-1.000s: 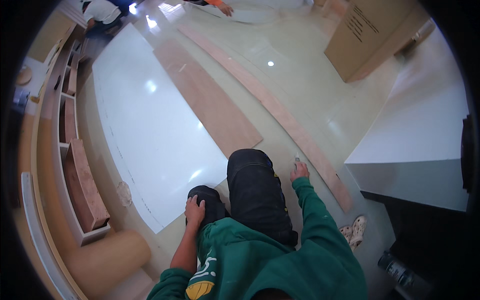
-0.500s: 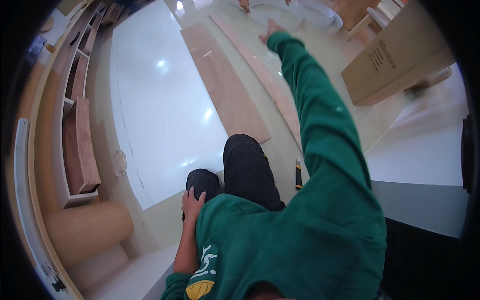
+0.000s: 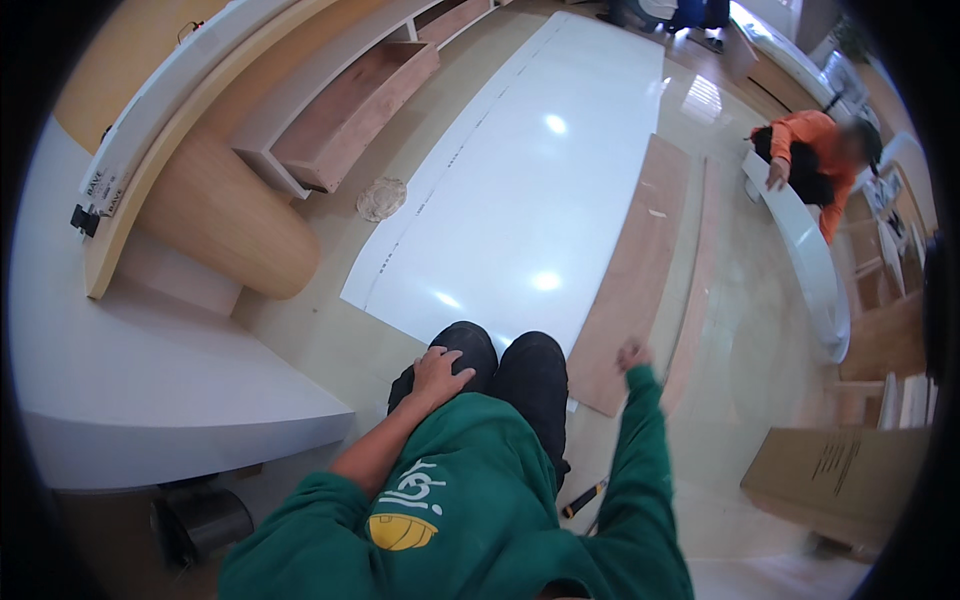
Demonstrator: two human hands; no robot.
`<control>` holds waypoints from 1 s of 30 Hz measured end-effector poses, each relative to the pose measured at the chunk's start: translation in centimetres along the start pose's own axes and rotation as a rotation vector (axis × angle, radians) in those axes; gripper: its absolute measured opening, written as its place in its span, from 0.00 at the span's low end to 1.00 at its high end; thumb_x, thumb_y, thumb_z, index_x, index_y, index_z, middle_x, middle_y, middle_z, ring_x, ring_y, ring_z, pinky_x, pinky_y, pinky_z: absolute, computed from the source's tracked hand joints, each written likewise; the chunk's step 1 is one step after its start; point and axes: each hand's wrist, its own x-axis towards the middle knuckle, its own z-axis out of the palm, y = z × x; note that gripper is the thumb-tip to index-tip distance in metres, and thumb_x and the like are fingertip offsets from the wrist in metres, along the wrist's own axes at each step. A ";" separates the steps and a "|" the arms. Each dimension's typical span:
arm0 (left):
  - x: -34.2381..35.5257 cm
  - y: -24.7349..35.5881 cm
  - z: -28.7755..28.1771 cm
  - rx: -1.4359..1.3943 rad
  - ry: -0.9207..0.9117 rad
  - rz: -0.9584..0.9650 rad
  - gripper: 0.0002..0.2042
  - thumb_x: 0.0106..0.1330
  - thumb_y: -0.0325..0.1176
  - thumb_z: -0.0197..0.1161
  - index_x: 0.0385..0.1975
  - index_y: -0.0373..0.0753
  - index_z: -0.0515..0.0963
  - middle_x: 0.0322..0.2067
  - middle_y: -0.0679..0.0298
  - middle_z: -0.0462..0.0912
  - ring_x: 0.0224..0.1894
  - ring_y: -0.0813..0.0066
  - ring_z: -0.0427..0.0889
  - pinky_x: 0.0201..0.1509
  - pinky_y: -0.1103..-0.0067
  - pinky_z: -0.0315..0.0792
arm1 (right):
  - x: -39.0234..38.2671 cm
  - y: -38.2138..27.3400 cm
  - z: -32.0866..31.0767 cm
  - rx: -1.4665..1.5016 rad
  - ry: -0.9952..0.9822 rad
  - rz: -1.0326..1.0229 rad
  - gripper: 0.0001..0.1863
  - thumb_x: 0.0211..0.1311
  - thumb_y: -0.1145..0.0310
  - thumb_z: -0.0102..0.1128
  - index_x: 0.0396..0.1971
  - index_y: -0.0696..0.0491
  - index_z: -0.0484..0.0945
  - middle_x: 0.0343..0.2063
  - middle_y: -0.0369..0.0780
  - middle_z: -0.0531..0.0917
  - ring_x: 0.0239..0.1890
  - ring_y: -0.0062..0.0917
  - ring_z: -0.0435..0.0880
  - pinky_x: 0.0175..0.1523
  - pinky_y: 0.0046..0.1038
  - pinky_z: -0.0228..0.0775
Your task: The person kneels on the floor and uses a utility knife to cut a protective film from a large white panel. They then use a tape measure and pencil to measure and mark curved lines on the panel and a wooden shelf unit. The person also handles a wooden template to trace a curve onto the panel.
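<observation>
My left hand [image 3: 438, 375] rests on my left knee with its fingers spread. My right hand [image 3: 633, 355] is raised over the reddish plywood board [image 3: 625, 270], blurred, so its grip is unclear. A large white sheet [image 3: 510, 170] lies in front of my knees, with the plywood board along its right edge and a narrow wood strip [image 3: 697, 265] farther right. A black and yellow utility knife [image 3: 585, 498] lies on the floor beside my right forearm, near my hip.
At the left are shelves with an open wooden drawer [image 3: 355, 110], a wood cylinder [image 3: 240, 240] and a white platform [image 3: 180, 405]. A co-worker in orange [image 3: 805, 135] crouches at right holding a curved white panel [image 3: 815, 280]. Other people are at the back. A cardboard box [image 3: 830, 480] stands at lower right.
My view has swung right. My right hand first released the knife onto the floor and reached far forward, then came back lower. My left hand has stayed on my knee.
</observation>
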 end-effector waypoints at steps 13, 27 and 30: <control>29.9 -0.7 4.2 -0.288 -0.107 -0.011 0.18 0.62 0.38 0.60 0.48 0.34 0.77 0.44 0.49 0.79 0.47 0.53 0.78 0.53 0.68 0.71 | 12.3 -7.5 14.6 -0.477 0.118 -0.402 0.19 0.54 0.70 0.59 0.46 0.60 0.75 0.39 0.50 0.79 0.42 0.44 0.78 0.50 0.38 0.71; 62.9 -4.4 -0.2 -0.037 0.161 -0.087 0.23 0.64 0.38 0.60 0.57 0.36 0.69 0.61 0.49 0.63 0.64 0.51 0.60 0.65 0.62 0.58 | 38.8 -24.3 31.3 -0.980 0.282 -0.189 0.43 0.55 0.47 0.56 0.68 0.50 0.55 0.68 0.51 0.53 0.71 0.49 0.46 0.70 0.55 0.32; 69.6 -4.9 -0.5 0.041 0.229 -0.062 0.26 0.65 0.40 0.59 0.61 0.37 0.64 0.63 0.50 0.59 0.67 0.49 0.55 0.67 0.55 0.52 | 39.2 -24.4 31.1 -0.955 0.265 -0.186 0.43 0.55 0.50 0.57 0.69 0.50 0.53 0.69 0.51 0.51 0.72 0.48 0.43 0.71 0.54 0.28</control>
